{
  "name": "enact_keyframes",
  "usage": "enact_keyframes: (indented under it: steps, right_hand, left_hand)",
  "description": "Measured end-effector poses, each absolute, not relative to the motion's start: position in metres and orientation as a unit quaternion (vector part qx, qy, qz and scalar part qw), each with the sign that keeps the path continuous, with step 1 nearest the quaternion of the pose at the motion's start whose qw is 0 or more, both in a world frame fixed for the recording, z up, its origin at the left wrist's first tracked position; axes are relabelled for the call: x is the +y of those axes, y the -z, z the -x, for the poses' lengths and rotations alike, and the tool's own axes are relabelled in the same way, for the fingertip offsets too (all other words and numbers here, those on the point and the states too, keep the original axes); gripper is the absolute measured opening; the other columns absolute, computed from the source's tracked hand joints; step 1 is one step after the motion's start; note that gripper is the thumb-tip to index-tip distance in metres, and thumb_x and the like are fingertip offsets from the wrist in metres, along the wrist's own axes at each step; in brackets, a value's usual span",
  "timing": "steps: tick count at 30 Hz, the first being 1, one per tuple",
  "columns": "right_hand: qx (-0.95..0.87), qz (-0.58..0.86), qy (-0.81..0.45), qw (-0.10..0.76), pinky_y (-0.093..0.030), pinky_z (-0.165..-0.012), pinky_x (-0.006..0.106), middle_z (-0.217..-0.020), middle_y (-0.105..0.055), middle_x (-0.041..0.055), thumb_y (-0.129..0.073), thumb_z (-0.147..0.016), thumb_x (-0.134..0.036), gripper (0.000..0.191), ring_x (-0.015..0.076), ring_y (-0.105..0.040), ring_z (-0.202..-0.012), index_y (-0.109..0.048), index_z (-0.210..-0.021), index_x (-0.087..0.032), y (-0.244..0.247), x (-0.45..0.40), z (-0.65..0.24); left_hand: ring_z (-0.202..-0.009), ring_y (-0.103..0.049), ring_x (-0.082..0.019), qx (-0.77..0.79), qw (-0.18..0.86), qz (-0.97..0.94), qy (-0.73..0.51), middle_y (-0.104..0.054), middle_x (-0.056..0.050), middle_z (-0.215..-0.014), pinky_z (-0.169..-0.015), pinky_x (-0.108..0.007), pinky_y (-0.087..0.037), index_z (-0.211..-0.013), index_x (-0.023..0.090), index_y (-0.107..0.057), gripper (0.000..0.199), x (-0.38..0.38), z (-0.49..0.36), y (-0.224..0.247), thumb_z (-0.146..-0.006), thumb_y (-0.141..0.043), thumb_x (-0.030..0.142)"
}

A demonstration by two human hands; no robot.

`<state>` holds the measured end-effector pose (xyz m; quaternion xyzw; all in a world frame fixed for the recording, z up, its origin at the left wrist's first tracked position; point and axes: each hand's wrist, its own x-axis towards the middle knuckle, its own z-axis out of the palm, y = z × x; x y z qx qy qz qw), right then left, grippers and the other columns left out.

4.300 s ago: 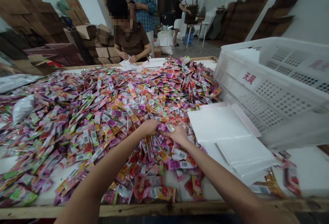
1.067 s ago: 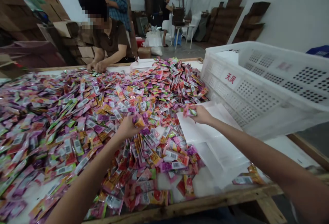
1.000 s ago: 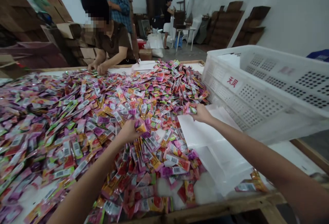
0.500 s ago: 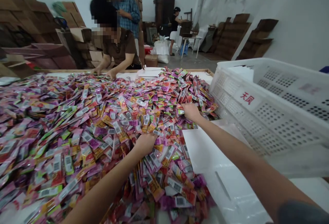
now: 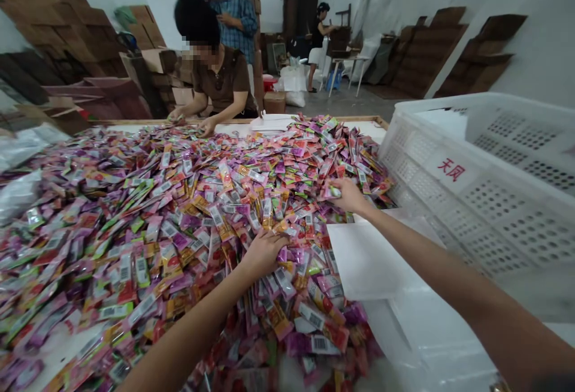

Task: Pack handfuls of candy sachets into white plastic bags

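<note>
A broad heap of small printed snack packets (image 5: 179,224), pink, purple, orange and green with barcodes, spreads in front of me. My left hand (image 5: 265,254) lies on the middle of the heap with its fingers reaching forward over the packets; it holds none that I can see. Farther out and to the right, my right hand (image 5: 351,196) is closed on a few packets (image 5: 333,191), whose green and pink ends stick out past the fingertips. How many it holds is hidden. White paper sheets (image 5: 363,260) lie beneath my right forearm.
On the right stands a white perforated plastic crate (image 5: 485,200) with red characters. Across the table a co-worker (image 5: 220,80) has both hands at the heap's far edge. White plastic bags (image 5: 20,197) lie left. Behind are stacked cardboard boxes (image 5: 58,26) and two more people.
The view has swung a little left, so everything appears farther right. Packets now show at my right hand's fingertips. My left hand has stayed at about the same spot, its fingers now more visible.
</note>
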<state>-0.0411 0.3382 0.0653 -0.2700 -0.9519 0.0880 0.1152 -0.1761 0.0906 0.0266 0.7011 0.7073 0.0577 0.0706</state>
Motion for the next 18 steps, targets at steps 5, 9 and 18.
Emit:
enact_keyframes:
  steps: [5,9,18]
  right_hand:
    - [-0.854,0.262,-0.358,0.272,-0.044,-0.077,0.033,-0.072,-0.060,0.0005,-0.065,-0.059,-0.029,0.019,0.0178,-0.056,-0.074,-0.053,-0.069,-0.019,-0.081,0.321,0.010]
    - [-0.790,0.318,-0.409,0.327,-0.047,-0.073,0.033,-0.081,-0.060,0.0020,-0.062,-0.063,-0.032,0.024,0.0167,-0.057,-0.075,-0.051,-0.080,-0.020,-0.086,0.305,0.000]
    - [-0.776,0.491,-0.365,0.151,-0.049,-0.059,0.028,-0.075,-0.064,0.0055,-0.059,-0.065,-0.029,0.013,0.0199,-0.062,-0.070,-0.058,-0.073,-0.018,-0.036,0.261,0.036]
  left_hand:
    - [-0.105,-0.054,-0.023,0.710,0.161,-0.654,-0.204,-0.062,-0.008,-0.108,-0.095,-0.040,-0.038,-0.106,0.020,-0.054,0.049,0.070,0.167,-0.025,-0.057,-0.059,0.010]
    - [-0.080,-0.062,-0.018,0.729,0.204,-0.473,-0.450,-0.067,-0.005,-0.090,-0.076,-0.032,-0.050,-0.099,0.016,-0.055,0.035,0.061,0.173,-0.026,-0.066,-0.058,0.026]
    - [-0.086,-0.062,-0.023,0.737,0.193,-0.325,-0.560,-0.068,-0.007,-0.087,-0.079,-0.035,-0.049,-0.083,0.016,-0.061,0.032,0.070,0.200,-0.054,-0.068,-0.057,0.043]
